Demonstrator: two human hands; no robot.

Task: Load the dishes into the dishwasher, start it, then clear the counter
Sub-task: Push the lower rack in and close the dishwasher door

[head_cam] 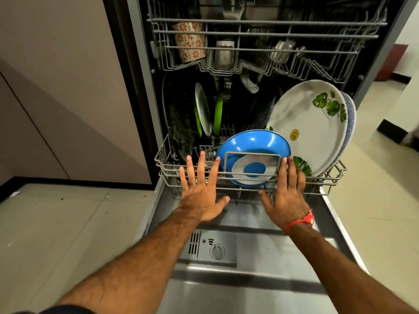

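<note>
The dishwasher stands open, its door (249,279) folded down flat. The lower rack (326,180) sits at the front of the tub. It holds a blue bowl (254,143), a large white plate with green leaves (306,123), a green plate (218,114), a white plate (202,109) and a dark pan (181,118). My left hand (199,189) and my right hand (288,189) lie with straight spread fingers against the rack's front wires. The upper rack (260,35) holds a red-flowered cup (190,41), a steel cup (224,53) and other steel items.
A beige cabinet panel (68,87) stands to the left of the dishwasher. Tiled floor (56,234) lies on both sides of the door. The detergent dispenser (213,248) sits in the middle of the door. A doorway with a red object (394,62) is at the far right.
</note>
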